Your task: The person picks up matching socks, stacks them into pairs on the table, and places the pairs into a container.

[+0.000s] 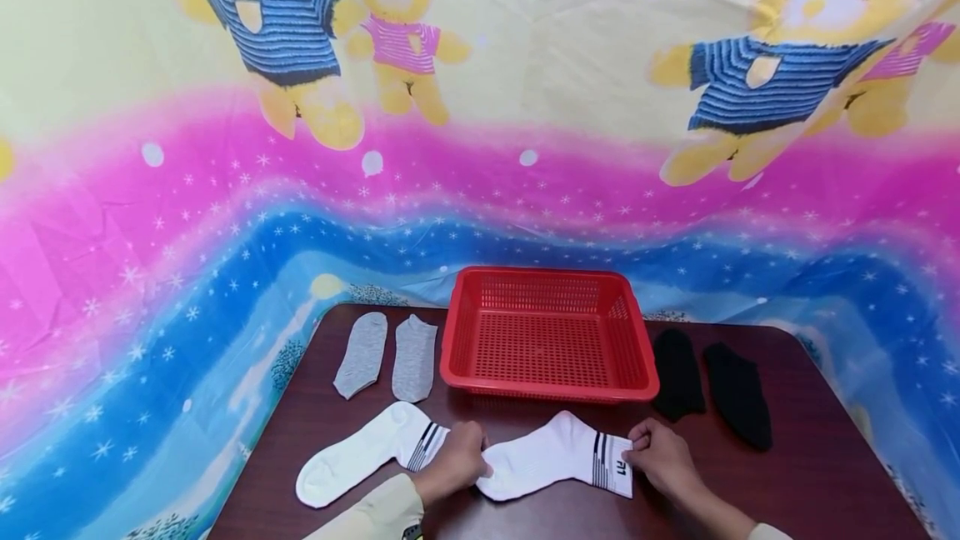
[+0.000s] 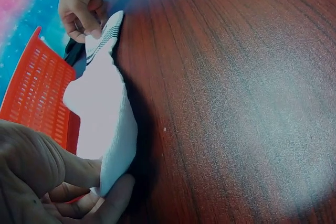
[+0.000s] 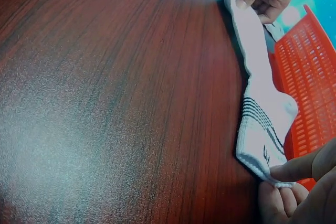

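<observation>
the red plastic basket (image 1: 551, 392) sits close to the far edge of the dark wood-grain counter (image 1: 832, 457), with the bear-print cloth (image 1: 525, 182) hanging behind it. a narrow strip of counter shows in front of the basket, between its near rim and the socks; wider stretches lie to its front right and front left, running to the rounded side edges. left of the basket, the first gray ankle sock (image 1: 362, 355) and the second gray ankle sock (image 1: 414, 359) lie side by side, a little apart. right of it, the first black sock (image 1: 677, 377) lies just beside the rim, the second black sock (image 1: 738, 398) farther right.

in front of the basket, the striped white crew sock (image 1: 536, 463) is stretched lengthwise, toe to the left, cuff to the right. the left hand (image 1: 459, 457) has its fingers (image 2: 114, 200) nearly together, thumb and fingers pinching the toe. the right hand (image 1: 662, 458) pinches the cuff near its opening, the fingers (image 3: 273, 203) below and the thumb above, with only fabric between. the other white crew sock (image 1: 367, 450) lies front left of the basket, its cuff end partly hidden by the left hand
</observation>
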Motion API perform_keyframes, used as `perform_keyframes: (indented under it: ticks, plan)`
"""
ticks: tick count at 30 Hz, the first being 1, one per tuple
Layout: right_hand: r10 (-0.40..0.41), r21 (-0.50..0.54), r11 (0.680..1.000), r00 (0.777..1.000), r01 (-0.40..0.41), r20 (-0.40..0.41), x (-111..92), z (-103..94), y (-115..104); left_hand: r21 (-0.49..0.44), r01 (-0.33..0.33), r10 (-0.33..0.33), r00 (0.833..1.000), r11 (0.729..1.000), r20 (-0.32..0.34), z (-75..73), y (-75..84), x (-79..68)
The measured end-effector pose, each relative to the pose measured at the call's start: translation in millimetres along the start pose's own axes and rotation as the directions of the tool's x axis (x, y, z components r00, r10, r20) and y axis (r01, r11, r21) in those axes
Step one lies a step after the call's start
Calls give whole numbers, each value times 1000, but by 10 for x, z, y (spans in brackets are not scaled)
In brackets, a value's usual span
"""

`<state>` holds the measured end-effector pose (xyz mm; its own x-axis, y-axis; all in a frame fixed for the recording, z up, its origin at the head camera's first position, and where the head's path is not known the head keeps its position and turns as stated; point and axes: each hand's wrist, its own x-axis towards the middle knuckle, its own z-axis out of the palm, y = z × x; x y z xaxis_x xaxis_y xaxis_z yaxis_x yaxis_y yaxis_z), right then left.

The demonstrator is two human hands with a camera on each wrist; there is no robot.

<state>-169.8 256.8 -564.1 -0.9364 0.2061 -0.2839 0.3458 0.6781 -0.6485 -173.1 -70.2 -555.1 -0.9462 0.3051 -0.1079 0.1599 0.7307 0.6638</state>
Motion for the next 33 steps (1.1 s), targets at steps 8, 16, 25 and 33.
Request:
perform_keyframes:
  ticks: [8, 16, 25, 33]
  plan:
    - [-14, -28, 1000, 1000, 14, -16, 10, -2, 1, 80, -57, 57, 998, 995, 1, -36, 33, 7]
    - [-238, -109, 967, 967, 228, -91, -128, 95, -118, 286, -112, 120, 993, 952, -10, -202, 147, -58]
    - [-608, -62, 794, 789, 605, -82, -362, 436, -688, 281, -43, 99, 977, 959, -190, -445, 132, -264]
    - [-708, 45, 699, 683, 713, 177, -371, 776, -1170, 348, 170, -38, 934, 922, -356, -872, -400, -440]
